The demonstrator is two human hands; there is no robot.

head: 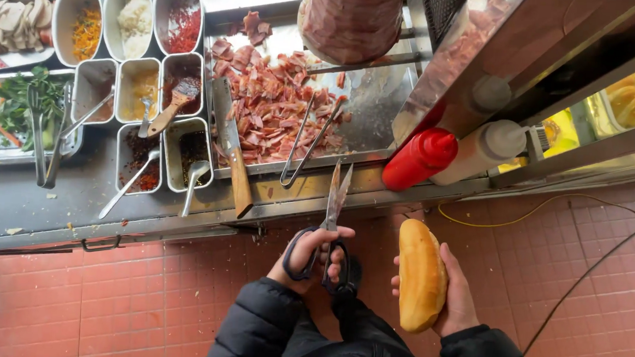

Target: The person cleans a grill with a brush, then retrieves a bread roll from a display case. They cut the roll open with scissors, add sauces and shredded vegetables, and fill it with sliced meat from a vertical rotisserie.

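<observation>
The counter [52, 199] lies ahead of both hands, beyond the fingertips. On it, forward of the left hand, sits the metal tray [381, 94] of sliced meat [271, 102], with a knife [233, 147] and tongs [306, 141] resting at its near edge. Two squeeze bottles, red [420, 159] and pale [481, 150], lie forward of the right hand.

The bread roll [421, 274] lies lengthwise in the right hand [454, 293], near end toward the wrist, far end past the fingertips. The right hand is half closed, palm cupped under the roll, fingers wrapped along its outer side. Judged handling: light, with a crisp crust and a soft crumb that dents under pressure. Support it from below along its length; do not squeeze the middle.

The scissors [331, 223] are held in the left hand [311, 255], just beside the roll and not touching it. The left hand is closed through the black handle loops. The blades point forward from the knuckles, slightly parted. Judged handling: rigid, moderately heavy, sharp at the tips. Hold by the loops only.
</observation>
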